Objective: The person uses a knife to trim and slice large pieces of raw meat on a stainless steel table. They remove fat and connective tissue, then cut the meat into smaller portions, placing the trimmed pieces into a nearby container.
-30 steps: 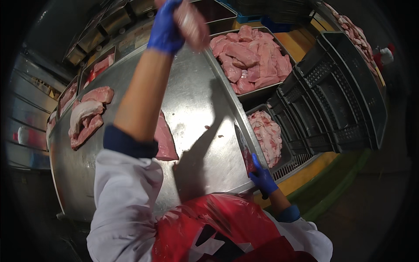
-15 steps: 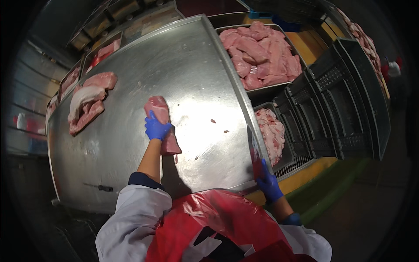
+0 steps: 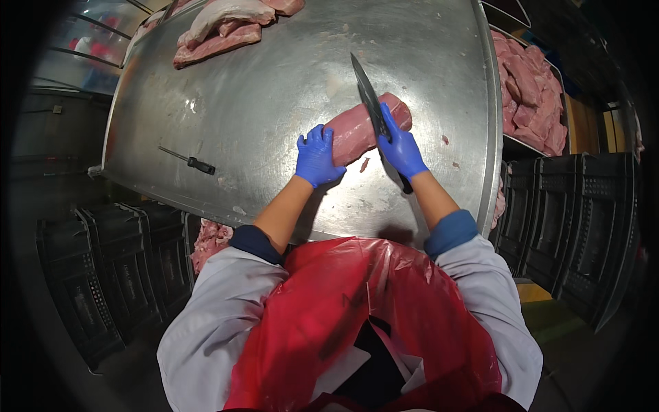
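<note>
A trimmed piece of pink raw meat [image 3: 353, 134] lies slantwise on the metal table [image 3: 268, 89]. My left hand [image 3: 318, 158], in a blue glove, grips its left end, the thumb on the near side. In my right hand [image 3: 401, 151], also gloved in blue, is a long dark-bladed knife [image 3: 367, 89], its blade pointing away and crossing over the right part of the meat. The index finger stretches along the blade, and the handle's end shows below the palm. Whether the edge touches the meat I cannot tell.
A thin rod with a black handle [image 3: 200, 165] lies on the left of the table. Larger meat pieces [image 3: 223, 34] lie at the far left. A tray of meat [image 3: 528, 96] stands beyond the right edge. Dark plastic crates [image 3: 556, 213] stand on both sides; small scraps [image 3: 445, 140] dot the table.
My right hand has come up from the table's right edge with the knife, now over the meat. The meat has turned slantwise, my left hand now at its left end. The view has shifted.
</note>
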The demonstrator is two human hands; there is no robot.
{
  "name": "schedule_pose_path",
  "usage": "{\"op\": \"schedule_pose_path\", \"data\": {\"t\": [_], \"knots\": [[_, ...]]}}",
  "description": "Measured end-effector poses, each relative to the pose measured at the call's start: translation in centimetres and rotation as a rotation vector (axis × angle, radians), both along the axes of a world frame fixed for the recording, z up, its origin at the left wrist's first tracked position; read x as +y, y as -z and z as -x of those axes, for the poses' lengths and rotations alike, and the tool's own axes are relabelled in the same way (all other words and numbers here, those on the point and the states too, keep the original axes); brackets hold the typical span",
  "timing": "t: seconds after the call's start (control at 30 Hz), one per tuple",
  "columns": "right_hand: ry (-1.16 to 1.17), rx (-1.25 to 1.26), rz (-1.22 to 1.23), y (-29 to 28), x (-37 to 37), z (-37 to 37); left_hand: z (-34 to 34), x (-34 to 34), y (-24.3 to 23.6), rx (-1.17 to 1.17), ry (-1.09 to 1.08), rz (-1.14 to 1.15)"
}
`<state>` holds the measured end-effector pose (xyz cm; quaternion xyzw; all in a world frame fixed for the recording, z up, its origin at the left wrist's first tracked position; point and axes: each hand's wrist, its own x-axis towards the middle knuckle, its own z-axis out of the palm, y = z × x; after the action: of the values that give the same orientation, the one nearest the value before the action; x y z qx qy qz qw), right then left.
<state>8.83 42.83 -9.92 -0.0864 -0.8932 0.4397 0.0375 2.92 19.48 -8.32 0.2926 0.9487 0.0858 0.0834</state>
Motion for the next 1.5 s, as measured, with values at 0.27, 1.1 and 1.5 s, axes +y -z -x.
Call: {"op": "schedule_pose_path", "data": {"t": [0.27, 1.1, 1.5], "knots": [[-0.129, -0.265, -0.245, -0.2, -4.2, -1.7, 1.5, 1.5, 0.5, 0.002, -0.056, -0.045], [0.429, -0.267, 0.379, -4.8, 0.7, -35.7, 2.2, 8.4, 1.4, -1.776, -0.277, -1.310], [0.704, -0.215, 0.286, -7.6, 12.3, -45.1, 5.1, 59.3, -31.9, -0.842, 0.267, -1.272]]}}
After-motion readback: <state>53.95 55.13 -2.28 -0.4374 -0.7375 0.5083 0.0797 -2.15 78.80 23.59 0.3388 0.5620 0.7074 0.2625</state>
